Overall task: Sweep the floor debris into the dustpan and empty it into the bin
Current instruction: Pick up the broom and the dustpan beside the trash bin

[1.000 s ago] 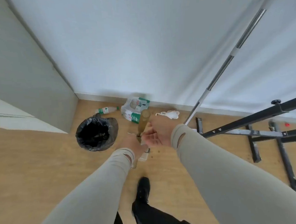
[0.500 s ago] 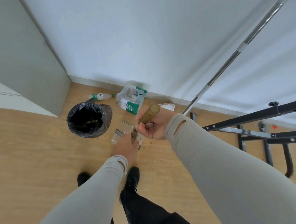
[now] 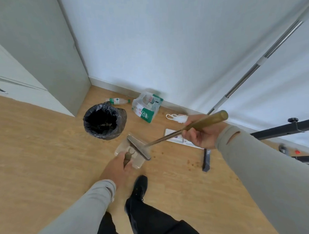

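My left hand (image 3: 117, 168) grips the short handle of a clear dustpan (image 3: 124, 148) held low over the wooden floor, just right of the bin. My right hand (image 3: 201, 132) is closed around the olive handle of a small broom (image 3: 204, 122). The broom's flat head (image 3: 138, 147) rests across the dustpan's open side. A bin lined with a black bag (image 3: 104, 120) stands to the left with some debris inside. Brown crumbs (image 3: 191, 164) lie scattered on the floor to the right.
A wrapped pack of bottles (image 3: 147, 106) and a lone bottle (image 3: 117, 101) lie by the wall. A white cloth (image 3: 177, 117), a flat white item (image 3: 176, 139), a leaning metal pole (image 3: 255, 69) and a black metal frame (image 3: 285, 128) are at right. My shoe (image 3: 139, 188) is near the dustpan.
My hands have moved apart. The broom now stretches out to the right with its head on the dustpan. The view has come closer to the floor and the bin.
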### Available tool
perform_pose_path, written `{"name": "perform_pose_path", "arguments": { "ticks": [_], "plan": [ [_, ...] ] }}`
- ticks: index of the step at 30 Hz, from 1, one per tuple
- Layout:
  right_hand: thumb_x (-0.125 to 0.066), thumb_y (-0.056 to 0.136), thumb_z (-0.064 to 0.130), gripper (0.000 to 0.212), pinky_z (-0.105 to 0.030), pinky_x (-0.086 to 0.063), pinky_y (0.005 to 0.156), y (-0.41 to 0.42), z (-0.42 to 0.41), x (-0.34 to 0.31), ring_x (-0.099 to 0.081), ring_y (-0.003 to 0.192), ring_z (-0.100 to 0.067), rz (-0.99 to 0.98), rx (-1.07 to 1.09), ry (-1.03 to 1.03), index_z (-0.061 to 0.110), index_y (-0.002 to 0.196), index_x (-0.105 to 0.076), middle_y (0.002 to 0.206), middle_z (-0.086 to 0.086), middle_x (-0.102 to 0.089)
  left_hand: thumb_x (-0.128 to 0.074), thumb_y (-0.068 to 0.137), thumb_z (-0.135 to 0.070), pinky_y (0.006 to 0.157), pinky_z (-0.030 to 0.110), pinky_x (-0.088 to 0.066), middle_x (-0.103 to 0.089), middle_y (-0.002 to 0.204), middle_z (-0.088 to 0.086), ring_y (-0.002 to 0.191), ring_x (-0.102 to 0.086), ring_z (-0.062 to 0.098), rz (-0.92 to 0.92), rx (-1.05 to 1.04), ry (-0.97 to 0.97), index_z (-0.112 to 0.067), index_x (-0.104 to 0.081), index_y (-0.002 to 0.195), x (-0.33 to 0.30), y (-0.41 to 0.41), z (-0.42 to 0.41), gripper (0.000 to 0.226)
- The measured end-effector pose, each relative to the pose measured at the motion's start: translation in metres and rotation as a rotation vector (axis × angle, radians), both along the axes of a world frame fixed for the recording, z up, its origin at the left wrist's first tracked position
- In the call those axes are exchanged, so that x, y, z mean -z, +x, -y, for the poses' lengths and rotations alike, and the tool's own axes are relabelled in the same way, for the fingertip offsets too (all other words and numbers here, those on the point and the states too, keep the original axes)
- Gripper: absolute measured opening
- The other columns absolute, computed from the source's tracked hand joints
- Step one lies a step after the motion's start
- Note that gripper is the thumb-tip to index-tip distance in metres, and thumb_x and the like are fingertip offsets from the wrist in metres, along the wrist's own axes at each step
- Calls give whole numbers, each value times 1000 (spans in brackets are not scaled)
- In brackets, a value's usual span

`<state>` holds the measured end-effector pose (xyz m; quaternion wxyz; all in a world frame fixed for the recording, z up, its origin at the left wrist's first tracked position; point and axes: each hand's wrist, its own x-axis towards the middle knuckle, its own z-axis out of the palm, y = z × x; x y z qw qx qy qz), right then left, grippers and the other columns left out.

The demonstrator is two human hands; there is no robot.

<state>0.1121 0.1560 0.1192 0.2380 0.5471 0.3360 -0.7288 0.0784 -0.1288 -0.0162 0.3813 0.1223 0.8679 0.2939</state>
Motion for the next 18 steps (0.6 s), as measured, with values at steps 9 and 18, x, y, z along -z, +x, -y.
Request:
{"name": "perform_pose_path", "arguments": {
  "ticks": [9, 18],
  "plan": [
    [-55, 92, 6, 12, -23, -55, 41, 37, 68, -2, -54, 44, -14, 68, -240, 124, 6, 102, -49, 70, -10, -53, -59, 89, -35, 80, 36, -57, -69, 95, -3, 85, -70, 22, 122, -76, -260, -23, -54, 121, -28, 23, 93, 35],
    [-73, 77, 3, 15, -24, -56, 42, 34, 241, -25, -55, 44, -16, -84, -425, 20, 0, 84, -60, 68, -14, -54, -58, 94, -47, 72, 31, -55, -64, 83, -5, 78, -65, 18, -6, -370, -308, -26, -58, 82, -93, 36, 278, 25]
  ]
}}
